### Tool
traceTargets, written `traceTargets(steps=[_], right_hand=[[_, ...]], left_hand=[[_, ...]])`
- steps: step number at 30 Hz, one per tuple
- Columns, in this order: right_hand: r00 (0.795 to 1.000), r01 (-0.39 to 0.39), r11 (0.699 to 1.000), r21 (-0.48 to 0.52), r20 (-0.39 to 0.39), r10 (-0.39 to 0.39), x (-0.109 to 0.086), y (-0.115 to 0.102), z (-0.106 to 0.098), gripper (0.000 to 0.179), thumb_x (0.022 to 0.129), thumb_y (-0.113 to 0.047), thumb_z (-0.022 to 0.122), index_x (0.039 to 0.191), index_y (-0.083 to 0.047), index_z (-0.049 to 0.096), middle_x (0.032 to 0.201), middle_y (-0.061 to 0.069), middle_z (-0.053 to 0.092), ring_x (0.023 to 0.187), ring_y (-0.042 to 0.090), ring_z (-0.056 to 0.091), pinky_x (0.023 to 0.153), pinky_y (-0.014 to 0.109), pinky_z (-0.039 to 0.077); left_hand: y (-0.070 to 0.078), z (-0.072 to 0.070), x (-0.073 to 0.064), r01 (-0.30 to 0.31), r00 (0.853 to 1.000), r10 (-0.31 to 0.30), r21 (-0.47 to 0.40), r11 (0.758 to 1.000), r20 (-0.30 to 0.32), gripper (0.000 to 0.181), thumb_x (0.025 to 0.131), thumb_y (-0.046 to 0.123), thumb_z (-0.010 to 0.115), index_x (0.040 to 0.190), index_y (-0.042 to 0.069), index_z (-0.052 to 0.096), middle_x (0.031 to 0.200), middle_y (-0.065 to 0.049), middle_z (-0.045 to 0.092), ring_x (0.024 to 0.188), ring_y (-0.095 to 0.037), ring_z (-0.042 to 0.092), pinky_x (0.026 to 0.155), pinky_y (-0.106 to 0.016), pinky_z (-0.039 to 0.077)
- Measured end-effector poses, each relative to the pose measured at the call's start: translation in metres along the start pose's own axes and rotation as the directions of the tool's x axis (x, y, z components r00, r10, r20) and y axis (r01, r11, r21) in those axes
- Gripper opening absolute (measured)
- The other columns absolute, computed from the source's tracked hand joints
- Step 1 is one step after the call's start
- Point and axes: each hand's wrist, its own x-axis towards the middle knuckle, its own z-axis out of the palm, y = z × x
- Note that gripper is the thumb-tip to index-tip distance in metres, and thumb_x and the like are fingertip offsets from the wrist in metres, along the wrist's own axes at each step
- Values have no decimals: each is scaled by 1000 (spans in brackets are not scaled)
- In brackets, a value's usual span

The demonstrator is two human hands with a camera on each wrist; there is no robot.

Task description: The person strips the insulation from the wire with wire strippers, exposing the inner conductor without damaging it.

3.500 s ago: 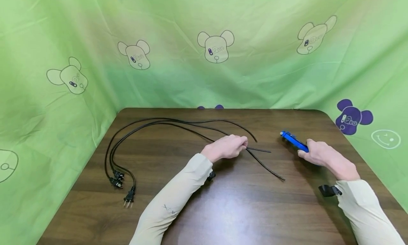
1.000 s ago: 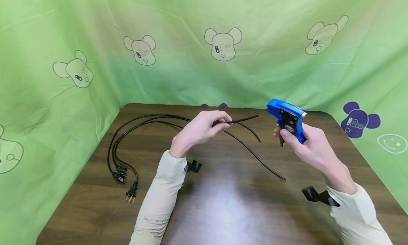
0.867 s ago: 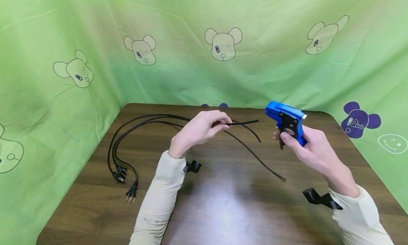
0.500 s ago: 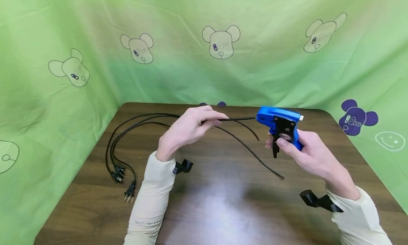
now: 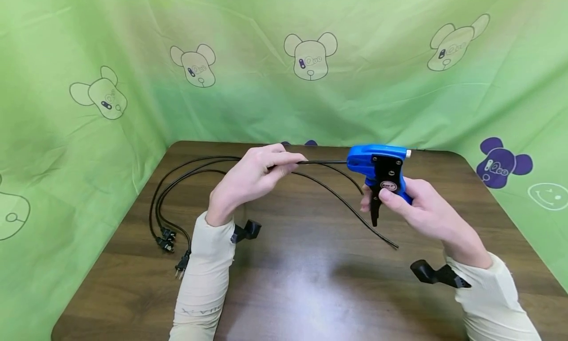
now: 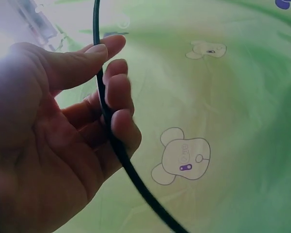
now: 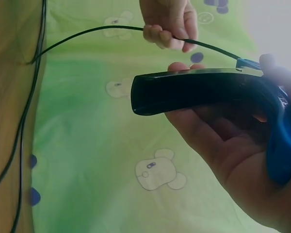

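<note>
Thumb and forefinger of my left hand (image 5: 253, 176) pinch a thin black power cord (image 5: 326, 162), raised above the table. In the left wrist view the cord (image 6: 140, 191) runs across the palm, the other fingers loosely bent beside it. My right hand (image 5: 421, 210) grips a blue and black pistol-shaped wire stripper (image 5: 377, 161) by its handle, nose toward the left. The cord's free end meets the stripper's nose and its tip is hidden there. From the right wrist, the dark handle (image 7: 194, 92) lies across the bent fingers.
Two more black cords lie on the brown wooden table (image 5: 288, 282); the loose end of one cord (image 5: 346, 203) stretches toward the right. Their plugs (image 5: 166, 240) are at the left, one plug (image 5: 182, 263) partly behind the left sleeve. A green printed curtain (image 5: 248, 104) surrounds the table.
The right hand has raised the wire stripper from the table and turned it, bringing its nose left to the cord. The left hand has lifted one cord and drifted left with it.
</note>
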Motion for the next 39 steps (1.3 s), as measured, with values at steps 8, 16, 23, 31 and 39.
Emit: traceTargets(steps=[8, 16, 23, 31, 39], right_hand=[[1000, -16, 999, 49, 15, 15, -5, 2, 2, 26, 99, 8, 38, 114, 1, 59, 91, 6, 71, 88, 15, 70, 87, 18, 48], [990, 129, 973, 190, 28, -137, -2, 8, 9, 31, 97, 15, 35, 112, 6, 60, 96, 11, 70, 86, 18, 70, 83, 23, 53], [977, 196, 936, 292, 24, -212, 1, 12, 9, 32, 100, 12, 28, 117, 14, 55, 100, 12, 69, 86, 20, 71, 79, 28, 57], [983, 158, 947, 279, 50, -178, 0, 11, 6, 32, 104, 2, 26, 119, 16, 51, 103, 8, 70, 88, 19, 72, 77, 32, 59], [980, 173, 936, 308, 45, -196, 0, 10, 7, 34, 105, 1, 25, 121, 13, 52, 104, 8, 70, 89, 20, 73, 76, 31, 58]], left_hand=[[9, 0, -2, -22, 1000, 23, 4, 1000, -10, 27, 97, 7, 58, 120, 13, 71, 84, 5, 61, 70, -6, 45, 64, -22, 40], [12, 0, -2, -42, 999, 42, 8, 999, -32, 26, 96, 7, 59, 118, 13, 72, 79, 5, 56, 67, -6, 42, 62, -22, 38], [13, 2, 0, -73, 996, 74, 11, 997, -41, 26, 97, 7, 59, 119, 11, 71, 78, 3, 57, 66, -6, 41, 62, -22, 37], [15, 3, 0, -85, 995, 85, 6, 996, -48, 25, 96, 7, 60, 118, 10, 72, 76, 3, 54, 66, -6, 40, 61, -21, 37], [16, 3, 0, -88, 995, 88, 14, 996, -42, 26, 97, 7, 60, 119, 10, 71, 77, 3, 56, 65, -6, 40, 60, -21, 37]])
